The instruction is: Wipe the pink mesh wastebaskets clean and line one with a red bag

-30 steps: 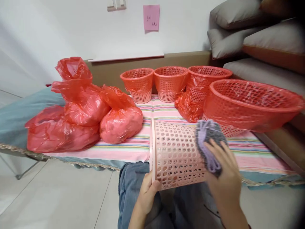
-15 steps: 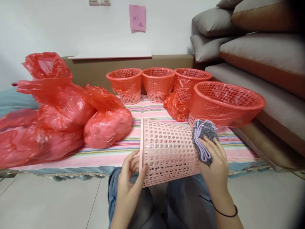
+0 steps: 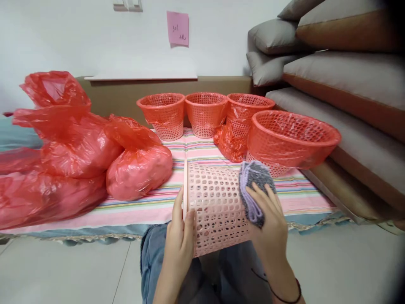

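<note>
A pale pink perforated basket [image 3: 215, 202] lies on its side over my lap, its rim to the left. My left hand [image 3: 181, 234] grips that rim, fingers flat against the basket's wall. My right hand [image 3: 267, 223] presses a folded grey and lilac cloth [image 3: 253, 188] against the basket's right end. Both hands touch the basket.
A striped pink cloth [image 3: 164, 198] covers a low bed. On it stand three small red lined baskets [image 3: 164, 112] at the back, a big red lined basket [image 3: 289, 139] at right, and stuffed red plastic bags [image 3: 79, 147] at left. Grey cushions [image 3: 335, 71] are stacked right. Tiled floor below.
My left hand has closed back onto the basket's rim after letting go. My right hand and the cloth have slid left along the basket. The view shifted slightly.
</note>
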The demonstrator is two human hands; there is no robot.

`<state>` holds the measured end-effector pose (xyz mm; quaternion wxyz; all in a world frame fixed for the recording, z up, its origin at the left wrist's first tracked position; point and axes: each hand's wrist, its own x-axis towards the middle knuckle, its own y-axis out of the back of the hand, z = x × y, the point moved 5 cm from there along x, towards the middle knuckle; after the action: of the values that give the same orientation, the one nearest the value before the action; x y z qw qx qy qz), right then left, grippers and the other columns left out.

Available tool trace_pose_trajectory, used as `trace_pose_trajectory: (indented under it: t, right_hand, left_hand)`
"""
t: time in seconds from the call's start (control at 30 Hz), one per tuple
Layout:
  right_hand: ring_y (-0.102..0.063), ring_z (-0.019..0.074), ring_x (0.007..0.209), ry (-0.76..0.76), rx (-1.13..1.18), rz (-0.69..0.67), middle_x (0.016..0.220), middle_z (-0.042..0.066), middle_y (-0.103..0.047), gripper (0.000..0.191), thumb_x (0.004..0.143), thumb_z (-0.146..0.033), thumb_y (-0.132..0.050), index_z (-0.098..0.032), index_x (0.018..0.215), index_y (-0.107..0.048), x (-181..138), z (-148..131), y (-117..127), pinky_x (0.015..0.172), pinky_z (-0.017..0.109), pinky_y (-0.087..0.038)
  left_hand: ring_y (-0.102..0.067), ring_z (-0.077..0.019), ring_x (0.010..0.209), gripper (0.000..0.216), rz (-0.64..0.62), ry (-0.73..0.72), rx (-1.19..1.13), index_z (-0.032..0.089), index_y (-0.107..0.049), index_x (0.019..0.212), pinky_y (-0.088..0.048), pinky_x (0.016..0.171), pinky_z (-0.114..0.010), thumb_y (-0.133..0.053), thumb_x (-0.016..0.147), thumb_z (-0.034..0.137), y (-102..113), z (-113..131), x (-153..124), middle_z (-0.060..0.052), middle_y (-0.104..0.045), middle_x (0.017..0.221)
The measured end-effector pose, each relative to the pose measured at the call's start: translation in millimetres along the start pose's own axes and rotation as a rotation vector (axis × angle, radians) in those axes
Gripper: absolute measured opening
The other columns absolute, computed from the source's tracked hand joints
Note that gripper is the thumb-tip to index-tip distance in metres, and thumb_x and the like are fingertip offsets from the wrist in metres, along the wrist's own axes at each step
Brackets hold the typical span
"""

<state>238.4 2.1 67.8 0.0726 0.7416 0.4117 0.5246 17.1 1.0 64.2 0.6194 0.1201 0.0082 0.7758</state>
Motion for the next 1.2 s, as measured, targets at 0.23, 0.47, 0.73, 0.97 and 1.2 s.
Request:
trace_pose_trajectory:
  t: [0.23, 0.47, 0.73, 0.97, 1.2]
  right_hand:
    - [-0.03, 0.0312, 0.15, 0.262, 0.181, -0.174, 0.149, 0.005, -0.053, 0.051, 0.088, -0.018, -0.048, -0.022, 0.138, -0.054, 2, -109, -27, 0.121, 0.055, -0.026]
    - [-0.037, 0.031, 0.146, 0.149, 0.175, -0.201, 0.145, 0.005, -0.057, 0.053, 0.082, -0.016, -0.053, -0.021, 0.134, -0.059, 11, -57, -15, 0.116, 0.058, -0.036]
    - [-0.056, 0.036, 0.131, -0.248, 0.01, 0.047, 0.13, 0.012, -0.068, 0.045, 0.08, -0.026, -0.054, -0.016, 0.119, -0.071, 8, 64, 11, 0.108, 0.062, -0.044]
    - [-0.049, 0.033, 0.137, -0.015, 0.065, -0.044, 0.132, 0.006, -0.067, 0.049, 0.078, -0.017, -0.052, -0.02, 0.124, -0.067, 19, -33, -15, 0.113, 0.062, -0.039]
    - [-0.045, 0.0325, 0.14, 0.198, 0.255, -0.18, 0.14, 0.005, -0.061, 0.049, 0.083, -0.023, -0.05, -0.018, 0.131, -0.062, 23, -108, -34, 0.116, 0.057, -0.036]
  left_hand:
    - [-0.043, -0.0265, 0.145, 0.06, 0.04, 0.019, -0.064, 0.025, -0.044, 0.151, -0.038, 0.118, -0.038, -0.042, 0.099, 0.056, 5, -16, -21, -0.006, -0.046, 0.157]
    - [-0.06, -0.028, 0.128, 0.064, 0.018, 0.107, -0.069, 0.025, -0.037, 0.155, -0.053, 0.101, -0.035, -0.042, 0.099, 0.056, 3, -14, -21, -0.009, -0.057, 0.148]
    - [-0.076, -0.0274, 0.09, 0.081, 0.073, 0.312, -0.242, 0.02, -0.031, 0.157, -0.062, 0.069, -0.032, -0.048, 0.093, 0.065, -4, -18, -46, -0.012, -0.077, 0.108]
    - [-0.069, -0.0307, 0.113, 0.065, 0.163, 0.16, -0.04, 0.018, -0.052, 0.143, -0.06, 0.087, -0.037, -0.046, 0.095, 0.061, 6, -26, -50, -0.013, -0.069, 0.129]
    - [-0.061, -0.0248, 0.127, 0.057, 0.136, 0.007, 0.113, 0.018, -0.051, 0.142, -0.05, 0.102, -0.033, -0.037, 0.101, 0.054, 7, -14, -42, -0.012, -0.059, 0.144]
